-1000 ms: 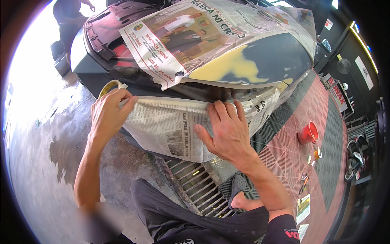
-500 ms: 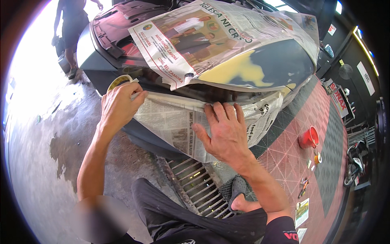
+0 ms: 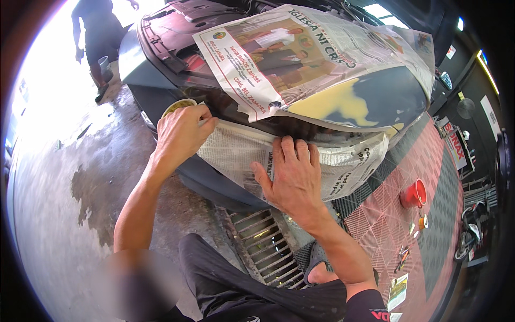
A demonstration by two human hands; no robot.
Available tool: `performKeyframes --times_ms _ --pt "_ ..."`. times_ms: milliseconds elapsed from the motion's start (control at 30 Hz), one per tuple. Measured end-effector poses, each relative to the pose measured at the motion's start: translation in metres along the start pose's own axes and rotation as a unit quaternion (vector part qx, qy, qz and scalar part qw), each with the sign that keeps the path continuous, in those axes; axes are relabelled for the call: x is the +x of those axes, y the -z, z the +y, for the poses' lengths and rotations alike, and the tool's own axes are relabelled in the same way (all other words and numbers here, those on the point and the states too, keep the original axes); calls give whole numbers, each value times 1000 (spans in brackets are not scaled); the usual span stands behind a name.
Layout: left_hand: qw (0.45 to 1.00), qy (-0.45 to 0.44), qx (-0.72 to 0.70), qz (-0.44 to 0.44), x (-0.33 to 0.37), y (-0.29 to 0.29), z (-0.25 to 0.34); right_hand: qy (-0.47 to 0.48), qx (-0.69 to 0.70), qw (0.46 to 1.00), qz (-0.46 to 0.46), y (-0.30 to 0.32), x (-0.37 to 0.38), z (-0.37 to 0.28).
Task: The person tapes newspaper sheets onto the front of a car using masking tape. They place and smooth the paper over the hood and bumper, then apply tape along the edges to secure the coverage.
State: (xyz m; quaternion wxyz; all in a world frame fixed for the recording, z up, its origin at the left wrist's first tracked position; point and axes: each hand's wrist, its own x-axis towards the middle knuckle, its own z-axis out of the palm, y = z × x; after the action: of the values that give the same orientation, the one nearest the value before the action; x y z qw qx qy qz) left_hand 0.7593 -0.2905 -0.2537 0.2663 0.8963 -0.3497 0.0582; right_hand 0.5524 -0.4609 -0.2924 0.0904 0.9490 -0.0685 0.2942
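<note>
A sheet of newspaper [image 3: 300,161] hangs over the front of a car [image 3: 161,43], draped down across the bumper just below a second, larger newspaper sheet [image 3: 300,59] that covers the panel above. The left hand [image 3: 179,134] sits at the sheet's upper left corner, fingers curled and closed on a roll of tape [image 3: 177,105] that peeks out yellowish just above the knuckles. The right hand [image 3: 292,177] lies flat and spread on the paper's middle, palm down, gripping nothing, only pressing the sheet against the bumper.

The newspaper looks thin, light and limp. It likely tears easily at an edge, creases at once, and lifts in any draught, so it wants a flat palm rather than a pinch. Its best holding places seem to be the top edge, where a pale strip of tape [image 3: 252,134] runs along it, and the corners; pulling at the loose lower edge would probably rip or shift it. The tape roll is small, stiff and light, easy to hold in a closed fist, though the sticky end may snag the paper.

Under the person's knee lies a floor drain grate [image 3: 263,247]. To the right, on red tile flooring [image 3: 386,225], stands a red cup [image 3: 414,194]. Another person [image 3: 96,37] stands far off at upper left.
</note>
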Motion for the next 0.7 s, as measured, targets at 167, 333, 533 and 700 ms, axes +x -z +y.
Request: performKeyframes --times_ms 167,333,533,700 --pt "998 49 7 -49 12 9 -5 1 -6 999 37 -14 3 -15" --pt "992 106 13 -70 20 14 2 -13 58 998 37 -40 28 -54" --pt "989 136 31 -39 35 6 -23 4 77 996 36 -64 59 -86" --pt "987 141 25 69 19 -8 -39 25 114 990 81 -41 19 -26"
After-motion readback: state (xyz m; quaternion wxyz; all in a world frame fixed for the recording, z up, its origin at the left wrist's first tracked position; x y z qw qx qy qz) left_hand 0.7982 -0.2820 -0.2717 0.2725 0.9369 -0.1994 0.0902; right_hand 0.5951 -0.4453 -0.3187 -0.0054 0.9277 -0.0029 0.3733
